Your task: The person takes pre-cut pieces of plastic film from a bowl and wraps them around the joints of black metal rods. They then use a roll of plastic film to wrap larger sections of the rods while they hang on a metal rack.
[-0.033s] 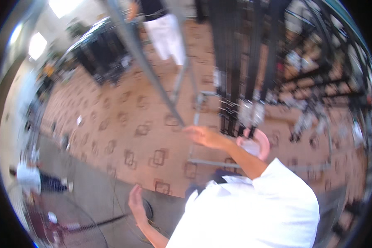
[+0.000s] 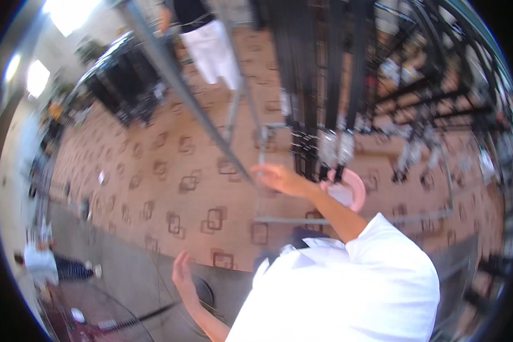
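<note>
My right hand (image 2: 277, 179) reaches out ahead of my body, blurred, its fingers stretched toward the left. Its fingertips overlap the lower end of a slanting grey metal pole (image 2: 194, 105); whether they touch it I cannot tell. No held object shows in that hand. Lower and to the left, my left hand (image 2: 183, 273) is raised with fingers extended and nothing in it. Beyond my right forearm, a pink ring-shaped object (image 2: 356, 191) with a pale middle sits by the feet of tall black posts (image 2: 305, 85).
A grey metal base frame (image 2: 382, 218) spans the patterned floor (image 2: 154, 171). A dark covered stack (image 2: 125, 77) stands far left. A person in white shorts (image 2: 211, 54) stands ahead; another person (image 2: 43, 265) is at left. A large fan (image 2: 94, 313) is near lower left. Black racks (image 2: 439, 62) stand right.
The view has shifted slightly, with the pole, posts and person ahead now farther left. My left hand sits a little higher and more to the left. Both hands keep much the same pose.
</note>
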`<state>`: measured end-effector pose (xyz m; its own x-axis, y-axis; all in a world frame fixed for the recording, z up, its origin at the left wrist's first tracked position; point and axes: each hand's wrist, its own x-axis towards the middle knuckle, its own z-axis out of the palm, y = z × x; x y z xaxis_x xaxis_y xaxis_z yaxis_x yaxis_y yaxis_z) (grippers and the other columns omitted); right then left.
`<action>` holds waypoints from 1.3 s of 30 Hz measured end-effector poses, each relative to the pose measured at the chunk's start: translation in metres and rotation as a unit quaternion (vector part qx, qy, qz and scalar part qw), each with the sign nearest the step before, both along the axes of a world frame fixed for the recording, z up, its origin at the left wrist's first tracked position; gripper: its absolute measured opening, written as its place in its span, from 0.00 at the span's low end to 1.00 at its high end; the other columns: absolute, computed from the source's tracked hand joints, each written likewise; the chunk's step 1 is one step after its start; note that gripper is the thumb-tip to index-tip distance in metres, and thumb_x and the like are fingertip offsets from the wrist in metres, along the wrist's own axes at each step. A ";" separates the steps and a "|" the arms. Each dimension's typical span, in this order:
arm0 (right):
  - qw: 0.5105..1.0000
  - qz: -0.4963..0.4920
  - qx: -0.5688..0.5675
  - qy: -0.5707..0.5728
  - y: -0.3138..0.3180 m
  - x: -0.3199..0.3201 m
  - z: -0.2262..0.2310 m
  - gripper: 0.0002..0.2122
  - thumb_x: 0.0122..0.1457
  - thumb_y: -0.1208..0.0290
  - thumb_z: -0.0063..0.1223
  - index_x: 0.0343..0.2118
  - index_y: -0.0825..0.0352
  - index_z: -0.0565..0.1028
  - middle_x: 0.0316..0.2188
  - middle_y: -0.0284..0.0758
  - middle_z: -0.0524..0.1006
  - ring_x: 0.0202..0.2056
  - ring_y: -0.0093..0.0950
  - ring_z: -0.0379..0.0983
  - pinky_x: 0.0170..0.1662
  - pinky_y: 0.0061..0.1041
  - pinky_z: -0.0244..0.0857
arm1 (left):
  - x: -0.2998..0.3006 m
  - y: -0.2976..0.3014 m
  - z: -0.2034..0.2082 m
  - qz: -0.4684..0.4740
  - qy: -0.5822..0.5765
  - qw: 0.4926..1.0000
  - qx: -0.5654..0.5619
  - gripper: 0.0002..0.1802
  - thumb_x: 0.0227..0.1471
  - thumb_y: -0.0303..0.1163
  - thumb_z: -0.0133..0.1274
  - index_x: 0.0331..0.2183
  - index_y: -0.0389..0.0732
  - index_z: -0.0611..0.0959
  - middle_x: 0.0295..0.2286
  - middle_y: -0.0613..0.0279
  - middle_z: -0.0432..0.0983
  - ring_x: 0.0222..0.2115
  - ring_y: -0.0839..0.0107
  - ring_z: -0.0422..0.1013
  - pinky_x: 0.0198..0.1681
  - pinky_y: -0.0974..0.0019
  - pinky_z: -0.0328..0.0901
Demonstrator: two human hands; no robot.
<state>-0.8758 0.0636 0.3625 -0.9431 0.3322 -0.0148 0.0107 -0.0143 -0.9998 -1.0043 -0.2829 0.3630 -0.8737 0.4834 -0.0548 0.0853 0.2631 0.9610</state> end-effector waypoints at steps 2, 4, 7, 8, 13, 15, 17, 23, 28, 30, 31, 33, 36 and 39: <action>0.989 -0.126 0.055 0.060 0.023 0.033 -0.024 0.15 0.55 0.72 0.42 0.46 0.67 0.64 0.37 0.30 0.69 0.39 0.18 0.66 0.38 0.17 0.60 | -0.027 0.036 0.009 -0.093 0.016 0.996 -0.002 0.17 0.53 0.33 0.40 0.42 0.32 0.70 0.40 0.57 0.67 0.44 0.68 0.63 0.47 0.70 0.55; 0.972 -0.227 0.026 0.043 0.023 0.073 -0.014 0.14 0.54 0.73 0.42 0.45 0.68 0.65 0.40 0.34 0.69 0.39 0.19 0.66 0.41 0.17 0.59 | -0.039 0.073 0.015 -0.183 0.022 0.983 0.000 0.16 0.53 0.32 0.39 0.42 0.32 0.70 0.40 0.59 0.67 0.43 0.70 0.63 0.46 0.71 0.55; 0.944 -0.329 -0.007 0.028 -0.004 0.128 -0.009 0.15 0.54 0.76 0.41 0.45 0.70 0.65 0.40 0.34 0.69 0.40 0.21 0.66 0.42 0.16 0.59 | -0.040 0.107 0.007 -0.304 -0.028 0.952 0.036 0.16 0.52 0.32 0.43 0.41 0.33 0.71 0.38 0.60 0.69 0.42 0.70 0.64 0.46 0.72 0.56; 0.938 -0.340 -0.025 0.060 -0.009 0.144 -0.021 0.14 0.54 0.76 0.41 0.44 0.71 0.66 0.40 0.34 0.69 0.40 0.21 0.66 0.43 0.17 0.58 | -0.037 0.121 0.003 -0.336 -0.037 0.940 0.033 0.15 0.52 0.29 0.42 0.41 0.33 0.71 0.38 0.61 0.69 0.41 0.73 0.64 0.45 0.75 0.56; 0.909 -0.410 -0.054 -0.051 -0.046 0.214 -0.033 0.14 0.55 0.72 0.41 0.44 0.70 0.65 0.40 0.34 0.69 0.40 0.21 0.66 0.43 0.20 0.59 | -0.026 0.180 -0.024 -0.490 -0.017 0.871 0.037 0.14 0.52 0.26 0.41 0.41 0.34 0.71 0.37 0.63 0.69 0.39 0.76 0.64 0.42 0.77 0.57; 0.906 -0.411 -0.051 -0.085 -0.045 0.232 -0.044 0.15 0.55 0.70 0.41 0.44 0.70 0.65 0.40 0.34 0.69 0.40 0.21 0.66 0.43 0.20 0.59 | -0.018 0.202 -0.033 -0.521 -0.015 0.853 0.026 0.14 0.51 0.26 0.42 0.41 0.34 0.71 0.37 0.63 0.70 0.38 0.77 0.64 0.41 0.76 0.58; 0.906 -0.406 -0.034 -0.112 -0.034 0.243 -0.052 0.15 0.55 0.70 0.41 0.44 0.71 0.65 0.39 0.34 0.69 0.40 0.21 0.66 0.44 0.20 0.59 | -0.011 0.223 -0.044 -0.520 -0.029 0.853 0.022 0.14 0.51 0.27 0.43 0.41 0.34 0.71 0.37 0.63 0.70 0.37 0.77 0.64 0.41 0.75 0.58; 0.936 -0.337 0.012 -0.101 0.037 0.241 -0.080 0.14 0.54 0.76 0.41 0.43 0.73 0.65 0.38 0.36 0.70 0.40 0.21 0.66 0.44 0.19 0.59 | 0.008 0.262 -0.053 -0.516 -0.040 0.856 0.004 0.14 0.51 0.30 0.43 0.41 0.35 0.72 0.37 0.62 0.71 0.37 0.76 0.65 0.42 0.74 0.58; 0.969 -0.238 0.024 -0.064 0.120 0.182 -0.097 0.18 0.51 0.75 0.45 0.46 0.74 0.63 0.43 0.41 0.68 0.44 0.26 0.65 0.46 0.20 0.58 | 0.015 0.270 -0.069 -0.485 -0.065 0.872 -0.022 0.14 0.52 0.29 0.43 0.41 0.36 0.72 0.37 0.62 0.71 0.38 0.75 0.65 0.42 0.73 0.59; 0.970 -0.227 -0.004 -0.084 0.154 0.146 -0.101 0.22 0.52 0.73 0.46 0.50 0.73 0.57 0.46 0.39 0.64 0.47 0.26 0.62 0.48 0.22 0.56 | 0.015 0.276 -0.073 -0.488 -0.086 0.869 -0.013 0.14 0.51 0.28 0.43 0.41 0.36 0.72 0.37 0.61 0.71 0.38 0.75 0.65 0.43 0.73 0.59; 0.966 -0.245 0.022 -0.076 0.172 0.127 -0.112 0.24 0.51 0.72 0.48 0.50 0.73 0.57 0.46 0.39 0.64 0.46 0.27 0.62 0.48 0.22 0.57 | 0.014 0.282 -0.077 -0.487 -0.081 0.869 -0.012 0.14 0.51 0.29 0.44 0.41 0.36 0.72 0.37 0.61 0.70 0.38 0.74 0.65 0.43 0.73 0.59; 0.951 -0.279 0.093 -0.089 0.211 0.091 -0.149 0.26 0.48 0.71 0.52 0.49 0.73 0.58 0.45 0.39 0.65 0.45 0.27 0.62 0.47 0.23 0.57 | 0.009 0.307 -0.089 -0.493 -0.068 0.868 -0.008 0.16 0.50 0.31 0.46 0.42 0.37 0.71 0.37 0.62 0.70 0.39 0.73 0.66 0.43 0.71 0.60; 0.943 -0.309 0.109 -0.062 0.238 0.051 -0.175 0.26 0.46 0.71 0.54 0.48 0.72 0.60 0.42 0.38 0.67 0.43 0.26 0.64 0.44 0.22 0.59 | 0.007 0.364 -0.088 -0.459 -0.133 0.876 -0.063 0.23 0.47 0.30 0.49 0.47 0.38 0.65 0.44 0.59 0.64 0.45 0.71 0.61 0.48 0.68 0.57; 0.934 -0.345 0.072 -0.059 0.235 0.020 -0.164 0.25 0.41 0.69 0.59 0.44 0.72 0.64 0.38 0.40 0.70 0.39 0.28 0.67 0.42 0.22 0.59 | 0.007 0.413 -0.132 -0.356 -0.081 0.928 0.071 0.35 0.42 0.27 0.54 0.51 0.39 0.56 0.51 0.54 0.52 0.53 0.66 0.49 0.52 0.67 0.50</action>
<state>-0.8556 0.2982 0.1981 -0.4975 0.8674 -0.0132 0.1595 0.0764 -0.9842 -0.9975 0.1300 0.2312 -0.3150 0.9478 -0.0484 0.0410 0.0645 0.9971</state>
